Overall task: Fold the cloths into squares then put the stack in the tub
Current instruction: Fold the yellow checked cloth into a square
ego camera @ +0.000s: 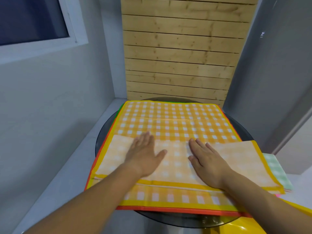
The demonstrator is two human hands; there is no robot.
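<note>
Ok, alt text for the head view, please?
Both hands, left hand and right hand, press flat on a folded flap of a yellow checked cloth spread over other cloths on a round dark table.

Round dark tabletop [239,125] in a grey corner

Behind the tabletop stands a wooden slat panel [182,48]; a window [33,19] sits up left of that panel.

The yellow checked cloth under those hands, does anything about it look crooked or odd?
Slightly. The folded flap under the left hand and right hand sits skewed: its right corner juts past the yellow checked cloth, over a green checked cloth.
</note>
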